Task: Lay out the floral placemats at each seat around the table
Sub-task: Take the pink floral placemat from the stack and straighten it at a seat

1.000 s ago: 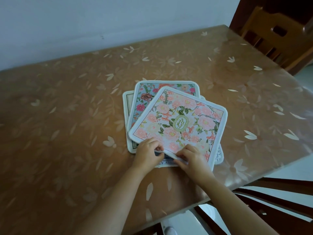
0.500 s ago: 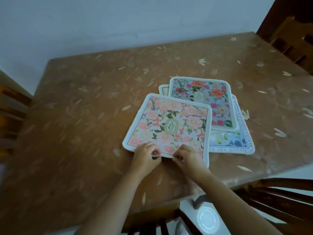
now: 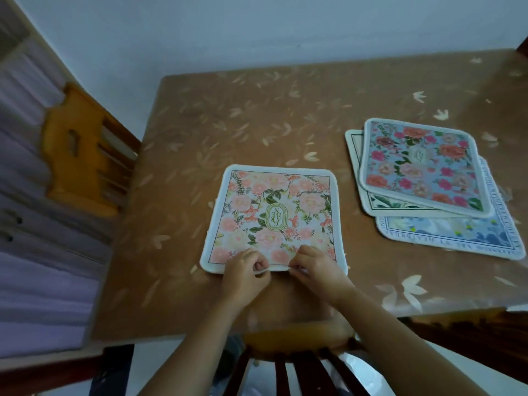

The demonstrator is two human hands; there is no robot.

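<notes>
A pink floral placemat (image 3: 274,215) lies flat on the table (image 3: 257,110), towards its near edge and a little left of the middle, with its sides roughly square to that edge and an oval emblem at its centre. The left hand (image 3: 245,278) and the right hand (image 3: 320,272) sit side by side at the near hem of this mat, close together but not touching. Each has its fingers curled and pinches the white border between thumb and fingertips, so both are clamped on the same edge, which is lifted slightly between them. Both forearms reach in over the near edge of the table. Towards the right edge, well apart from the pink mat, three more mats lie in a loose, fanned pile: a blue placemat (image 3: 423,167) with red and pink roses is on top, turned at an angle, a cream-edged placemat (image 3: 355,150) shows beneath it on the left and near sides, and a white and blue placemat (image 3: 457,238) with lettering along its border pokes out at the bottom, nearest the right edge. The table wears a brown cover printed with pale leaves. A wooden chair (image 3: 77,150) with a light-coloured back stands at the left edge, and the top rail and dark slats of a second chair (image 3: 297,338) show just below the near edge, under the arms. The far edge meets a plain pale wall (image 3: 257,30)
</notes>
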